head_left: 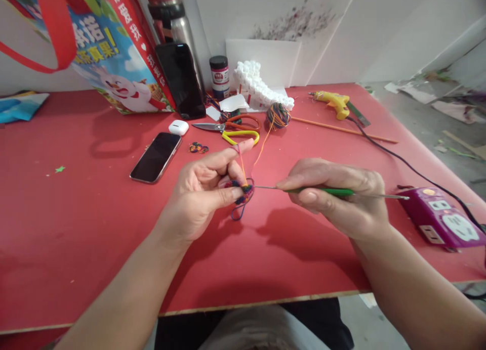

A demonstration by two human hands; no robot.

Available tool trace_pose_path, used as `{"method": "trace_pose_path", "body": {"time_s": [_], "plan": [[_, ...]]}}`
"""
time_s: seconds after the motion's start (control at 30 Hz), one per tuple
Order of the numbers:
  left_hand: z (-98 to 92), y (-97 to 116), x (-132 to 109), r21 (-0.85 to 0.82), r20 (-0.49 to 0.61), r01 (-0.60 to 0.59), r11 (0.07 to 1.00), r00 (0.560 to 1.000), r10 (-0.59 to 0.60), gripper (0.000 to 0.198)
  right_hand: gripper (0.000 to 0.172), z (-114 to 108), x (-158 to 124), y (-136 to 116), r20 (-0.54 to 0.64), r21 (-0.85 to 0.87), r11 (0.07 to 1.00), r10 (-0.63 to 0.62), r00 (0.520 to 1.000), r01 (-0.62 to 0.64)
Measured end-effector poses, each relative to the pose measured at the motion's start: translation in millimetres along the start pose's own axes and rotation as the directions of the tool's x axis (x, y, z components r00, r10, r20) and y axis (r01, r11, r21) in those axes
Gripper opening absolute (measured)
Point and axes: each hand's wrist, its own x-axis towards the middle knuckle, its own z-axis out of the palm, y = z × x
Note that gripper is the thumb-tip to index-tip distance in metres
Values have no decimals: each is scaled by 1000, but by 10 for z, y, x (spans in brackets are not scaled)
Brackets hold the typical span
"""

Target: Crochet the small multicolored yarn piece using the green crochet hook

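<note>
Between thumb and fingers, my left hand (205, 188) pinches a small multicoloured crochet piece (245, 193). A strand of yarn runs up over its raised index finger and down to the piece. My right hand (337, 193) grips a crochet hook (337, 191) by its green handle. The hook's thin metal tip reaches left to the edge of the piece; whether it sits inside a stitch I cannot tell. From the piece, an orange strand leads back to a multicoloured yarn ball (278, 116). A dark blue loop of yarn hangs below the piece.
Scissors (228, 128), a small crocheted scrap (198, 147), a phone (156, 158) and a white earphone case (178, 127) lie beyond my left hand. A yellow glue gun (334, 103) is at the back right, its cord running to a purple power strip (442, 216). A gift bag (121, 56) stands back left.
</note>
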Motion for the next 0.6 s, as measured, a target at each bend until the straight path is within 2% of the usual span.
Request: {"method": "trace_pose_path", "body": {"time_s": [0.2, 0.47, 0.6], "plan": [[-43, -53, 2, 25, 28, -26, 999, 999, 25, 42, 13, -20, -7, 12, 2, 32, 997, 65, 998, -65], [-33, -49, 5, 54, -3, -46, 997, 999, 47, 37, 13, -41, -5, 5, -33, 37, 997, 63, 998, -61], [-36, -66, 20, 104, 25, -78, 992, 997, 76, 37, 13, -39, -1, -7, -44, 41, 997, 73, 996, -71]]}}
